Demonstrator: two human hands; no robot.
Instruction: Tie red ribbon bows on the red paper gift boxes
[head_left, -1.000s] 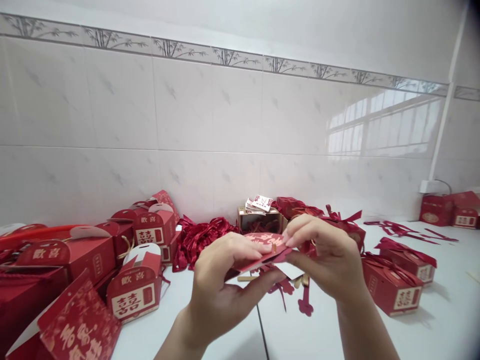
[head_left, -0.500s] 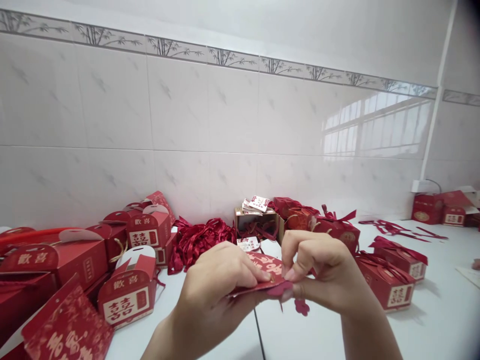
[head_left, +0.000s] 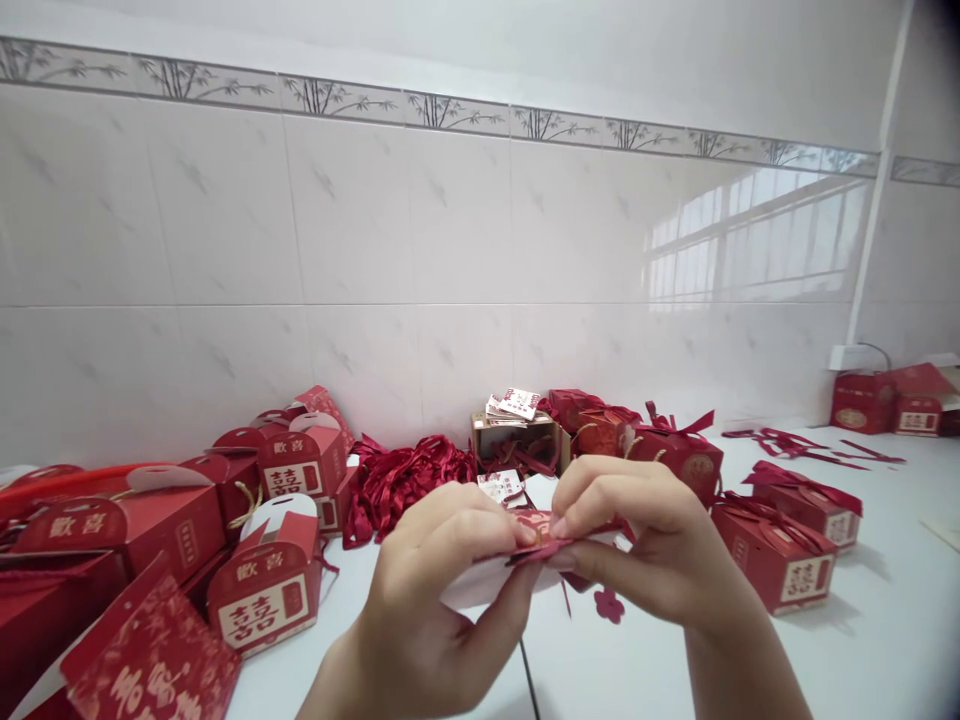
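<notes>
Both hands meet at a red printed paper piece with gold characters (head_left: 534, 522), held above the table. My left hand (head_left: 442, 570) pinches its left side between thumb and fingers. With thumb and fingertips, my right hand (head_left: 630, 530) grips its right edge. Dark red material, perhaps ribbon, shows at the fingertips, and the paper's pale underside (head_left: 480, 585) shows below. Much of the piece is hidden behind the fingers. Under my right hand is a small dark red flower shape (head_left: 609, 605); whether it hangs or lies on the table I cannot tell.
Several red gift boxes (head_left: 262, 585) crowd the left side. A heap of red ribbons (head_left: 412, 480) lies behind my hands, beside an open box (head_left: 517, 435) topped with cards (head_left: 517, 403). More ribbon-tied boxes (head_left: 780, 555) stand at right. A tiled wall (head_left: 360, 220) bounds the back.
The paper has tilted, so less of its printed face and more of its pale underside shows. My hands have come closer together, and my left thumb now sits lower, under the edge.
</notes>
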